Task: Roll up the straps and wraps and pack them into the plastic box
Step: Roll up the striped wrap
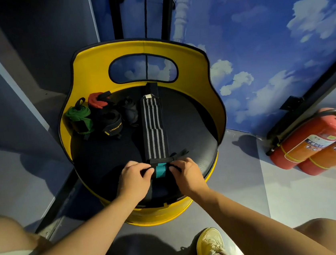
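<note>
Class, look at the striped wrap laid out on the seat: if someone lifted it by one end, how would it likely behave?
The striped wrap lies flat along the black seat, so it would probably hang limp. It looks like woven fabric, likely light and not slippery. Where both hands, left hand and right hand, pinch its near end, it bends readily, so it should roll easily.

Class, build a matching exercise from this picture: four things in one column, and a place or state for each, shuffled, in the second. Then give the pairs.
1. striped wrap
2. green wrap
3. fire extinguishers
4. yellow shoe

A. lying on the floor by the wall
B. stretched flat, near end pinched by both hands
C. on the floor below the arms
D. rolled, at the seat's left edge

Pairs: 1-B, 2-D, 3-A, 4-C
</note>
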Action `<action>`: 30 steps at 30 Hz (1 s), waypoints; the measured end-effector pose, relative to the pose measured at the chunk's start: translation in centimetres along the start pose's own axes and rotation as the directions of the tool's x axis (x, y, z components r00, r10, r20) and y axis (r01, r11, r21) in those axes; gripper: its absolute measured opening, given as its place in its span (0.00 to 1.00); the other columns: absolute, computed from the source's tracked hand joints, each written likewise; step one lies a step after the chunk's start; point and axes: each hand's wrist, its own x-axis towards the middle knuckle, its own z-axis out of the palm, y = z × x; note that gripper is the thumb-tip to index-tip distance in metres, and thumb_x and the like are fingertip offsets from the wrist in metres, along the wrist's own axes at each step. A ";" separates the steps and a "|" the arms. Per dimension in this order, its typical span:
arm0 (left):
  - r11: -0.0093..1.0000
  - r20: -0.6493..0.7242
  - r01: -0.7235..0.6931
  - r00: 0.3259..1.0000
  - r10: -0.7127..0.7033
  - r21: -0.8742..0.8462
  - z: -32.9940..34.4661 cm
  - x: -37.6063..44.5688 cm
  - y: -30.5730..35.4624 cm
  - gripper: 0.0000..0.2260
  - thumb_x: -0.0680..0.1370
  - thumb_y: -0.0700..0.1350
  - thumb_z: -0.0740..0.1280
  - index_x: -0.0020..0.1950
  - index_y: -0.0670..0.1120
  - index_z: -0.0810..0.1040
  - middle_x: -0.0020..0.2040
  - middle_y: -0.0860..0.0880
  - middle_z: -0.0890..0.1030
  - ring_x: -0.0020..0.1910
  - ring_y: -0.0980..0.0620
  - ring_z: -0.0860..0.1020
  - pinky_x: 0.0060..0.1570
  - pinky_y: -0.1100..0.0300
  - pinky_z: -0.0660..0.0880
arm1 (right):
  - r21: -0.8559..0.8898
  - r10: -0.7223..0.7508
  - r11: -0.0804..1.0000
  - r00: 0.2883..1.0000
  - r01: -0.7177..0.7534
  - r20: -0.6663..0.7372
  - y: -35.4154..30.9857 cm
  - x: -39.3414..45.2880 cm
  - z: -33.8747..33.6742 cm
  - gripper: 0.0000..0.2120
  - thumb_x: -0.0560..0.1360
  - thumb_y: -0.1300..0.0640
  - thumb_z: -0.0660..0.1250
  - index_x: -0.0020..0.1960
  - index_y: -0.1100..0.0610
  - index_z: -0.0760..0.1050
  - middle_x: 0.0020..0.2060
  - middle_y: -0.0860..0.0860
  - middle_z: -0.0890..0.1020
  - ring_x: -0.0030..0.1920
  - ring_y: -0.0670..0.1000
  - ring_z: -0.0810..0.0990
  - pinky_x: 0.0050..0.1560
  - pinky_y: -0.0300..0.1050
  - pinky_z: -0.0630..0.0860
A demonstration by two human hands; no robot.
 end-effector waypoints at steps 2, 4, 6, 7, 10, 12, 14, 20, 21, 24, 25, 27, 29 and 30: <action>0.992 -0.047 0.109 0.993 -0.112 -0.071 0.4 0.2 0.6 0.11 0.79 0.49 0.71 0.60 0.47 0.84 0.57 0.49 0.82 0.58 0.48 0.78 0.52 0.58 0.75 | 0.126 0.139 0.983 0.988 -0.130 -0.064 -0.4 0.3 0.1 0.10 0.81 0.54 0.66 0.58 0.56 0.80 0.49 0.51 0.82 0.49 0.51 0.79 0.52 0.42 0.77; 0.966 -0.092 0.198 0.972 -0.215 -0.165 0.6 0.4 1.1 0.11 0.77 0.48 0.74 0.58 0.45 0.85 0.54 0.48 0.85 0.53 0.49 0.81 0.48 0.59 0.76 | 0.256 0.268 0.937 0.959 -0.238 -0.090 -0.7 0.5 0.1 0.09 0.79 0.53 0.69 0.57 0.56 0.79 0.47 0.49 0.82 0.47 0.50 0.80 0.49 0.41 0.77; 0.938 -0.124 0.252 0.950 -0.287 -0.238 0.6 0.3 1.5 0.10 0.76 0.48 0.75 0.54 0.44 0.86 0.48 0.48 0.86 0.46 0.50 0.81 0.44 0.60 0.74 | 0.279 0.309 0.920 0.947 -0.275 -0.086 -0.7 0.7 0.2 0.10 0.79 0.52 0.69 0.56 0.56 0.80 0.46 0.49 0.82 0.46 0.49 0.79 0.46 0.38 0.75; 0.927 -0.130 0.273 0.941 -0.313 -0.256 0.7 0.2 1.7 0.09 0.76 0.48 0.75 0.52 0.44 0.87 0.47 0.48 0.86 0.45 0.51 0.81 0.43 0.61 0.74 | 0.270 0.306 0.923 0.948 -0.274 -0.086 -0.9 0.7 0.2 0.09 0.80 0.52 0.68 0.55 0.56 0.81 0.46 0.49 0.82 0.45 0.48 0.79 0.45 0.37 0.74; 0.858 -0.106 0.341 0.907 -0.408 -0.384 1.1 -0.2 1.8 0.09 0.76 0.47 0.75 0.53 0.44 0.86 0.47 0.47 0.86 0.46 0.49 0.83 0.48 0.55 0.81 | 0.324 0.326 0.902 0.942 -0.286 -0.076 -1.0 0.5 0.3 0.09 0.80 0.52 0.68 0.55 0.56 0.81 0.46 0.48 0.82 0.46 0.47 0.79 0.47 0.39 0.76; 0.797 -0.068 0.362 0.892 -0.446 -0.485 1.3 -0.5 1.4 0.10 0.76 0.45 0.75 0.56 0.44 0.85 0.51 0.47 0.86 0.49 0.48 0.84 0.53 0.51 0.82 | 0.376 0.315 0.886 0.947 -0.269 -0.063 -1.1 0.3 0.4 0.08 0.80 0.53 0.69 0.55 0.56 0.79 0.46 0.47 0.82 0.46 0.47 0.80 0.50 0.39 0.78; 0.794 -0.050 0.344 0.905 -0.423 -0.501 1.3 -0.6 0.9 0.12 0.76 0.45 0.75 0.58 0.44 0.84 0.53 0.48 0.85 0.51 0.48 0.84 0.56 0.52 0.81 | 0.377 0.274 0.896 0.960 -0.235 -0.052 -0.9 0.0 0.5 0.06 0.79 0.53 0.69 0.54 0.55 0.78 0.46 0.47 0.82 0.46 0.45 0.80 0.51 0.40 0.80; 0.876 -0.067 0.306 0.933 -0.354 -0.372 0.5 -0.8 0.7 0.09 0.76 0.47 0.75 0.55 0.49 0.81 0.48 0.52 0.83 0.49 0.52 0.81 0.41 0.65 0.74 | 0.298 0.146 0.946 0.988 -0.126 -0.045 -0.5 -0.1 0.1 0.06 0.80 0.56 0.69 0.56 0.56 0.77 0.46 0.44 0.81 0.45 0.42 0.80 0.41 0.22 0.72; 0.888 -0.066 0.299 0.938 -0.341 -0.351 0.3 -0.6 0.8 0.09 0.76 0.48 0.75 0.54 0.50 0.80 0.47 0.53 0.83 0.48 0.52 0.80 0.38 0.66 0.72 | 0.282 0.129 0.953 0.990 -0.109 -0.055 -0.6 0.0 0.0 0.07 0.80 0.56 0.68 0.57 0.57 0.77 0.46 0.44 0.81 0.43 0.41 0.79 0.41 0.21 0.71; 0.929 -0.067 0.258 0.956 -0.285 -0.267 0.2 0.2 0.9 0.06 0.78 0.50 0.73 0.53 0.51 0.82 0.46 0.52 0.83 0.45 0.52 0.80 0.35 0.67 0.71 | 0.221 0.116 0.971 0.989 -0.094 -0.090 -0.9 0.7 0.0 0.05 0.80 0.56 0.68 0.55 0.56 0.78 0.42 0.44 0.79 0.39 0.40 0.77 0.41 0.28 0.74; 0.934 -0.069 0.253 0.958 -0.278 -0.251 0.2 0.5 0.9 0.06 0.78 0.50 0.72 0.53 0.51 0.82 0.45 0.52 0.83 0.45 0.52 0.80 0.36 0.65 0.72 | 0.199 0.116 0.976 0.988 -0.094 -0.100 -0.9 1.0 0.2 0.06 0.80 0.55 0.68 0.54 0.56 0.78 0.42 0.44 0.80 0.40 0.42 0.78 0.44 0.35 0.78; 0.937 -0.068 0.258 0.957 -0.281 -0.235 0.3 1.0 0.8 0.07 0.78 0.52 0.72 0.52 0.50 0.83 0.44 0.51 0.84 0.44 0.51 0.82 0.37 0.63 0.74 | 0.127 0.100 0.988 0.988 -0.085 -0.119 -1.0 1.6 0.6 0.06 0.80 0.53 0.67 0.54 0.55 0.78 0.45 0.47 0.80 0.44 0.49 0.78 0.47 0.47 0.79; 0.937 -0.053 0.269 0.957 -0.287 -0.223 0.3 1.5 0.8 0.09 0.78 0.54 0.72 0.51 0.50 0.83 0.43 0.51 0.84 0.43 0.51 0.83 0.34 0.63 0.74 | 0.030 0.028 0.999 0.987 -0.024 -0.157 -1.1 2.1 0.9 0.07 0.81 0.54 0.65 0.54 0.56 0.79 0.49 0.50 0.78 0.47 0.51 0.76 0.46 0.44 0.76; 0.936 -0.047 0.273 0.956 -0.290 -0.221 0.3 1.8 0.7 0.09 0.78 0.54 0.72 0.51 0.50 0.82 0.42 0.51 0.84 0.42 0.51 0.83 0.33 0.64 0.73 | -0.015 -0.021 1.000 0.985 0.018 -0.171 -1.1 2.3 1.0 0.08 0.81 0.54 0.65 0.55 0.57 0.79 0.50 0.51 0.78 0.48 0.51 0.75 0.47 0.42 0.74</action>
